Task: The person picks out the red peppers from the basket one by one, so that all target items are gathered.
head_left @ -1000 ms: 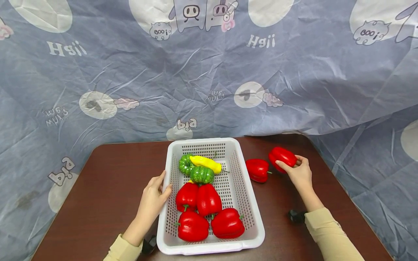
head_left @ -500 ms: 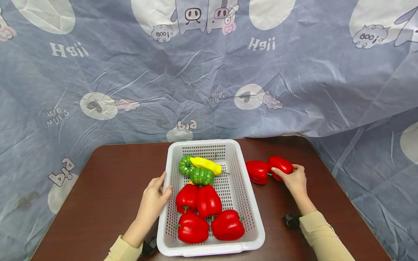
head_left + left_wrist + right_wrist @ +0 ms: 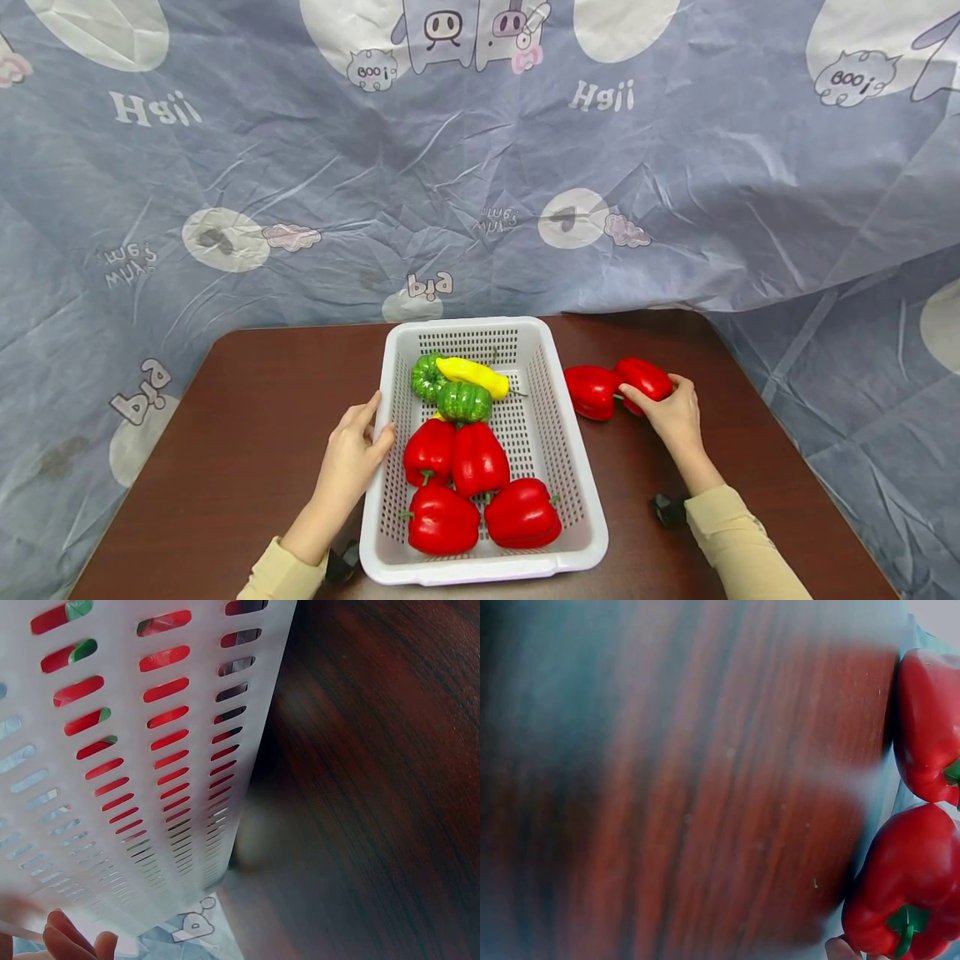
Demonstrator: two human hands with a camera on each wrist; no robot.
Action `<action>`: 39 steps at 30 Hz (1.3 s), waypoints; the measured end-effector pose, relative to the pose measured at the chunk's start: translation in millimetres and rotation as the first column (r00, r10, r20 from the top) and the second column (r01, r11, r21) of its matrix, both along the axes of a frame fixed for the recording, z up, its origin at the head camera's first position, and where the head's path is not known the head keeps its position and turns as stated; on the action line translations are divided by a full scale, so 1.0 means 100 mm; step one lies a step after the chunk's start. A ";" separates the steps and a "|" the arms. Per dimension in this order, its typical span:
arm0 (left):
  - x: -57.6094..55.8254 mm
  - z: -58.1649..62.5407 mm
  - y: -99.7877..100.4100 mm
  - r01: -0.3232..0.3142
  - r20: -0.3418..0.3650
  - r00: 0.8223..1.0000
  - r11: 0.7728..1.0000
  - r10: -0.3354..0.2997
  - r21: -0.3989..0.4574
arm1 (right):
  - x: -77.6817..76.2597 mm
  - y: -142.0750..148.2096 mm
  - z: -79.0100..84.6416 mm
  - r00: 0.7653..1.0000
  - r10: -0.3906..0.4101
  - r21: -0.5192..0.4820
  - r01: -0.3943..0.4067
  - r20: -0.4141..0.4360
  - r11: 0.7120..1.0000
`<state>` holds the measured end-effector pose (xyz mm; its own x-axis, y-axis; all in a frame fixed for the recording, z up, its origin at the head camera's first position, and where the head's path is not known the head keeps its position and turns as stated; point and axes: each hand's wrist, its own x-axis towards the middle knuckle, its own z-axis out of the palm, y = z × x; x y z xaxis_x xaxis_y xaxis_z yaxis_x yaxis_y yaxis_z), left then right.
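Left hand [image 3: 351, 447] is gripping the rim of a white basket [image 3: 480, 572]; right hand [image 3: 677, 417] is grasping a red pepper [image 3: 647, 377], which is lying on the counter [image 3: 262, 433] just beside a second pepper [image 3: 591, 392].

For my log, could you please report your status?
Left hand touching white rectangular plastic basket; right hand gripping glossy red bell pepper; second red bell pepper alongside.

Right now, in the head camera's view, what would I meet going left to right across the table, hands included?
Left hand, white basket, nearer red pepper just outside it, second red pepper, right hand.
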<state>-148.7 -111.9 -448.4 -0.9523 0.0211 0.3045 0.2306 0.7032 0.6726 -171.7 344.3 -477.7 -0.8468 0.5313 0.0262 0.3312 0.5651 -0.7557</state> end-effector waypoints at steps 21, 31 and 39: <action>-0.02 -0.01 -0.02 0.005 0.003 1.000 1.000 -0.005 0.007 | 0.03 0.01 0.30 0.999 0.029 -0.077 -0.032 -0.033 0.997; 0.00 0.00 -0.02 0.008 -0.008 1.000 1.000 -0.008 0.011 | 0.11 -0.16 0.64 0.990 0.120 -0.089 -0.126 -0.070 0.988; -0.01 -0.01 -0.02 0.009 -0.017 1.000 1.000 -0.008 0.007 | 0.21 -0.43 0.89 0.953 0.241 -0.122 -0.266 -0.185 0.956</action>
